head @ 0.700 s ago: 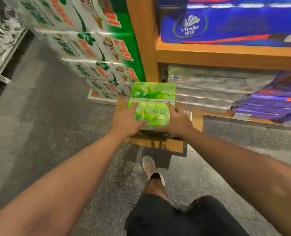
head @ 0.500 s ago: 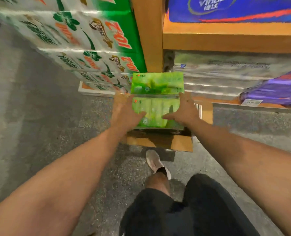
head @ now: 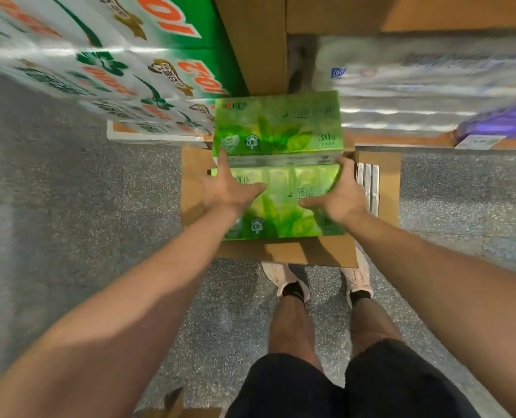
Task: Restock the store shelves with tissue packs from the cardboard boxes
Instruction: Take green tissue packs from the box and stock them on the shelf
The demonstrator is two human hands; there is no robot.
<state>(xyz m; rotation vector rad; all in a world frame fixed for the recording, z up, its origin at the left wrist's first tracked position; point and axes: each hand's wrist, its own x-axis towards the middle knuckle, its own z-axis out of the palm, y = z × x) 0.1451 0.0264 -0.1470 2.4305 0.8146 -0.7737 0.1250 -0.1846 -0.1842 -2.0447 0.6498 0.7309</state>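
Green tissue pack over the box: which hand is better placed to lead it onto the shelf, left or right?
Probably right. The right hand grips the green tissue pack on the side nearer the lower shelf; the left hand holds the far side. Both still needed for the lift.

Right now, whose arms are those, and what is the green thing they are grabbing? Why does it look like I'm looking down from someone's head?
It looks that way because the camera sits on a person's head and points forward and down. So the two arms are that person's own. The left hand and the right hand grip a green tissue pack, one on each side. The pack is over an open cardboard box that stands on the speckled floor. A second green pack shows just beyond the first. Whether the two are joined I cannot tell. Behind are wooden shelves full of other packs. Below you see the person's legs and pale shoes.
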